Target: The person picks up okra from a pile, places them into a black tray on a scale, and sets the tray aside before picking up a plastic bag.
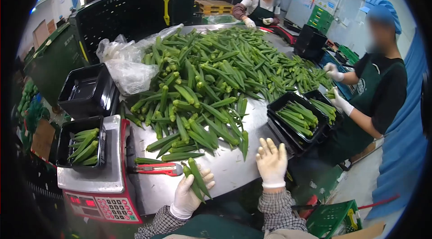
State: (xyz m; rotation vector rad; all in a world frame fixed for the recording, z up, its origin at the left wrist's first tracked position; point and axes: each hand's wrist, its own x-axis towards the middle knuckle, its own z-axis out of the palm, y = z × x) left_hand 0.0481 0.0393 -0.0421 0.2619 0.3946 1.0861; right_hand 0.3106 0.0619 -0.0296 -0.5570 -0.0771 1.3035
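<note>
My left hand (pixel 191 196), in a white glove, is closed around a few okra pods (pixel 198 179) near the table's front edge. To its right, my gloved right hand (pixel 272 163) is raised with its fingers apart and holds nothing. A large pile of okra (pixel 198 81) covers the metal table (pixel 229 167) in front of both hands. Just beyond my left hand lies a red utility knife (pixel 157 169). On the left, a black tray (pixel 100 142) with several okra pods rests on a digital scale (pixel 90 180).
Stacked empty black trays (pixel 85 88) stand behind the scale, beside clear plastic bags (pixel 130 70). Filled black trays (pixel 299 119) sit at the right. A co-worker (pixel 378 77) handles okra there; another person (pixel 263 5) stands at the far end. A green crate (pixel 333 218) is lower right.
</note>
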